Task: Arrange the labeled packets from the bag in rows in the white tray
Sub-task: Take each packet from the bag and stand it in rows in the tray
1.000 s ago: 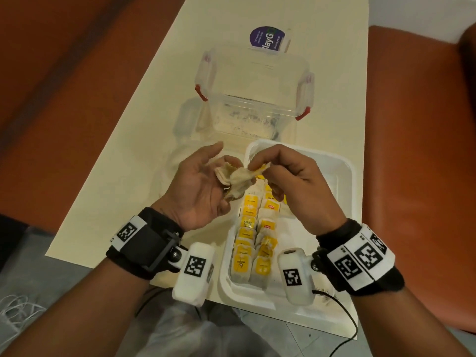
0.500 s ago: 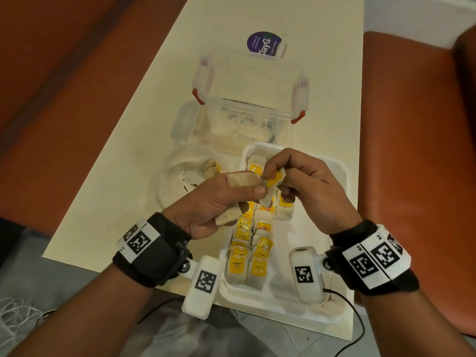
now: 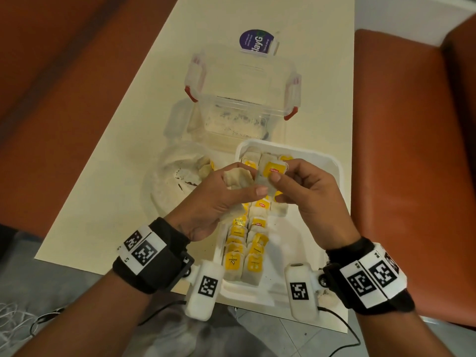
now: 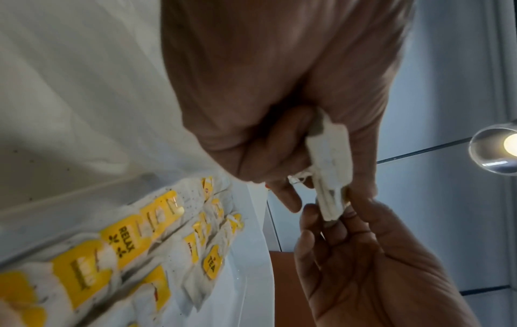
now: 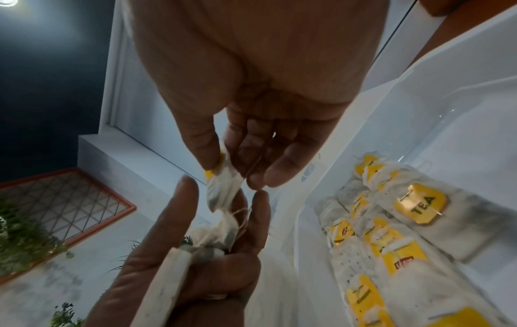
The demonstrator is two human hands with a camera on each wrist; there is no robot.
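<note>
Both hands work one yellow-tagged paper tea packet [image 3: 270, 173] free above the white moulded tray [image 3: 332, 163].

The right hand [image 3: 306, 194] pinches that packet between thumb and forefinger, yellow tag up, over the tray's far end. The left hand [image 3: 219, 199], just left of the tray, has its fingers curled round a small bunch of further pale packets [image 3: 238, 177], thumb touching the pinched one. Two rows of packets already run along the tray's left half, with a third apparently begun; its right half is bare. Left of the tray lies the crumpled clear plastic bag [image 3: 175, 176], a few packets inside. The step looks like separating one packet; strings seem tangled in the right wrist view, so the next move probably needs a gentle pull apart, then laying it tag-up at the next open spot.
</note>
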